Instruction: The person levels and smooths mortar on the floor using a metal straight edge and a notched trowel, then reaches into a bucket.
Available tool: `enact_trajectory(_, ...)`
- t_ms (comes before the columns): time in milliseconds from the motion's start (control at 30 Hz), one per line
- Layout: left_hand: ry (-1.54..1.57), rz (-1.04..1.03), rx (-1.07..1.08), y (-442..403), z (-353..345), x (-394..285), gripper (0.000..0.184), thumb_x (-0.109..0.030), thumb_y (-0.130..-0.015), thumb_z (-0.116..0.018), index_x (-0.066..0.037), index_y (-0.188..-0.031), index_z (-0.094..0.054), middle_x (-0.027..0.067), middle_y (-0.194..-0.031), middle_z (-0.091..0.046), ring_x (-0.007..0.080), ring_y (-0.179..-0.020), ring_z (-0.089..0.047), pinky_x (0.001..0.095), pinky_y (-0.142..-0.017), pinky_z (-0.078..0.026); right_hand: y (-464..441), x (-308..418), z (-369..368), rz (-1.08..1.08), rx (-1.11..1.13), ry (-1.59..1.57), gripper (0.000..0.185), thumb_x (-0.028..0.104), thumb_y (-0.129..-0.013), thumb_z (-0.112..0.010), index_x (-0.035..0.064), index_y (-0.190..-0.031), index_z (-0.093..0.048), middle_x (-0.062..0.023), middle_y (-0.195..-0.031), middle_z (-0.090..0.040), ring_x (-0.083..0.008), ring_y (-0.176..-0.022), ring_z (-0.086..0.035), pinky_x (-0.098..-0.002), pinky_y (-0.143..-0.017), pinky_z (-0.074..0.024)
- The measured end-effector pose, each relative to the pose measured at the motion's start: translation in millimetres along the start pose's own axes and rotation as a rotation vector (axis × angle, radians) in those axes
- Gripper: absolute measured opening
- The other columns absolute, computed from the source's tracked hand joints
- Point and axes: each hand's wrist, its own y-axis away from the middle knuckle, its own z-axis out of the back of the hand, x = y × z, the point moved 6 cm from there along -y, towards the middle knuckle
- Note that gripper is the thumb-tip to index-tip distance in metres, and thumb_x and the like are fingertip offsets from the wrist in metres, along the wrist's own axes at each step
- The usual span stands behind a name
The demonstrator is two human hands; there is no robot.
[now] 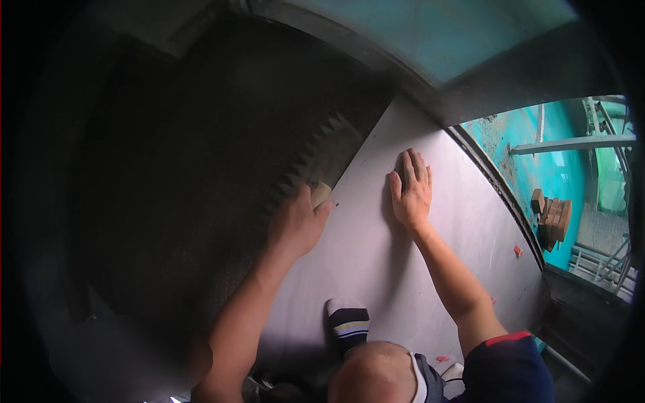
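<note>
My left hand [294, 223] is closed around the tan handle [320, 194] of what looks like a notched trowel [329, 156]. Large pointed teeth run along the blade's left side, over the dark surface; part of the tool is hidden by my hand. That hand is near the edge where a pale, smooth panel [363, 228] meets the dark area. Lying flat on the panel, with its fingers stretched forward, is my right hand [413, 193], which holds nothing.
My socked foot [349, 321] rests on the panel near my bent knee [376, 373]. Small red pieces [518, 251] lie towards the right. A dark frame edge [500, 191] borders the panel. Beyond it are stacked brown blocks [554, 221], metal bars [571, 144] and turquoise sheeting.
</note>
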Motion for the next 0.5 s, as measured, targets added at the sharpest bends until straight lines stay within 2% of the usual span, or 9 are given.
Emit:
enact_trajectory(100, -0.001, -0.026, -0.017, 32, -1, 33, 0.053, -0.036, -0.096, -0.061, 0.009, -0.123, -0.051, 0.0359, -0.109, -0.064, 0.0502, -0.106, -0.062, 0.0504, -0.09, -0.05, 1, 3, 0, 0.01, 0.01, 0.008, 0.054, 0.034, -0.099, -0.053, 0.0073, -0.146, -0.049, -0.0126, -0.155, -0.043, -0.0322, -0.146, -0.035, -0.0495, -0.121, -0.0217)
enact_trajectory(267, -0.04, 0.045, 0.044, 92, 0, 92, 0.055, -0.035, -0.095, -0.063, 0.007, -0.127, -0.048, 0.0332, -0.103, -0.067, 0.0501, -0.099, -0.064, 0.0523, -0.085, -0.052, 3, 3, -3, 0.018, 0.02, 0.008, 0.054, 0.033, -0.1, -0.051, 0.0058, -0.147, -0.047, -0.0137, -0.156, -0.041, -0.0316, -0.148, -0.032, -0.048, -0.122, -0.0202)
enact_trajectory(400, -0.085, 0.073, 0.04, 142, 1, 141, 0.056, -0.034, -0.093, -0.064, 0.005, -0.129, -0.046, 0.0312, -0.098, -0.068, 0.0485, -0.094, -0.066, 0.0526, -0.081, -0.054, 2, 3, -7, 0.059, 0.019, 0.026, 0.052, 0.032, -0.102, -0.049, 0.0048, -0.146, -0.048, -0.015, -0.156, -0.04, -0.0333, -0.147, -0.033, -0.0499, -0.121, -0.0214)
enact_trajectory(500, -0.094, 0.187, 0.025, 188, 2, 178, 0.054, -0.032, -0.089, -0.066, 0.002, -0.128, -0.048, 0.0298, -0.093, -0.069, 0.0463, -0.09, -0.068, 0.0526, -0.08, -0.055, 2, 2, -9, 0.096, 0.004, 0.038, 0.052, 0.032, -0.103, -0.047, 0.0033, -0.146, -0.048, -0.0185, -0.154, -0.041, -0.0376, -0.144, -0.036, -0.0514, -0.12, -0.0236)
